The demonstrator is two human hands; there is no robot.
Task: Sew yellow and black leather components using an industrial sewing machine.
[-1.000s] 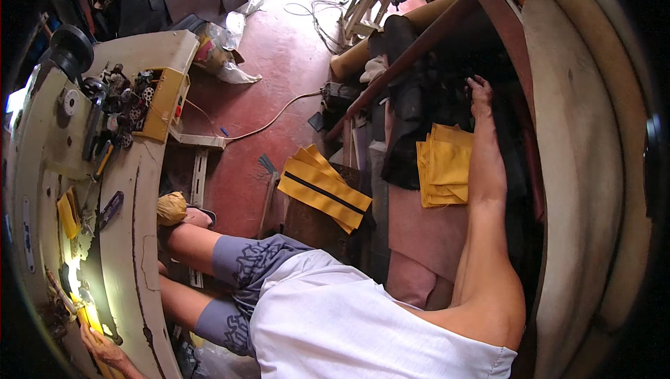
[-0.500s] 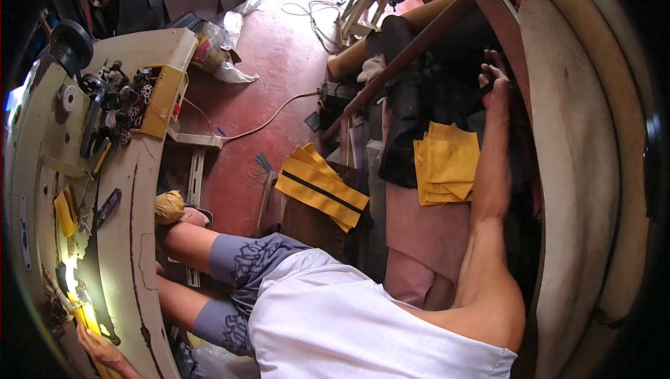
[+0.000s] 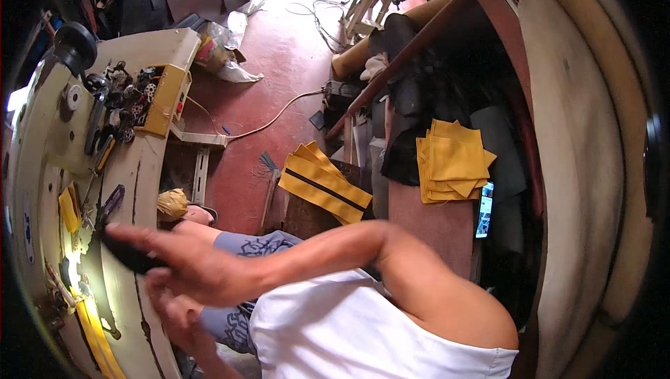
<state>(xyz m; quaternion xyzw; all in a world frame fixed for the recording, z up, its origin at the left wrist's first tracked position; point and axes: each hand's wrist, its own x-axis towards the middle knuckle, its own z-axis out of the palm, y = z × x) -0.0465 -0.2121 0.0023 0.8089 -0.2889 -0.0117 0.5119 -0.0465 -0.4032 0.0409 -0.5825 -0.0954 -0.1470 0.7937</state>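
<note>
My right hand [image 3: 174, 260] is blurred over the worktable [image 3: 139, 176], holding a black object [image 3: 125, 250] that I cannot make out clearly. My left hand [image 3: 171, 302] is just below it, also smeared, so whether it touches the object is unclear. Beside them, a yellow strip [image 3: 98, 330] lies under a lit sewing machine part [image 3: 66, 295]. Purple snips [image 3: 112, 201], a screwdriver [image 3: 105, 152] and a yellow piece [image 3: 68, 208] sit on the table.
Bobbins [image 3: 129, 107] fill the table's back. Yellow strips [image 3: 324, 190], stacked yellow panels [image 3: 450, 162] and a lit phone [image 3: 485, 208] lie to my right among rolls of material [image 3: 572, 135]. Cables [image 3: 272, 117] cross the red floor [image 3: 272, 65]; a bag [image 3: 223, 58] lies beyond.
My right arm has swung from the rolls on the right across to the table, bringing the black object, and the phone now shows. My left hand has lifted away from the yellow strip.
</note>
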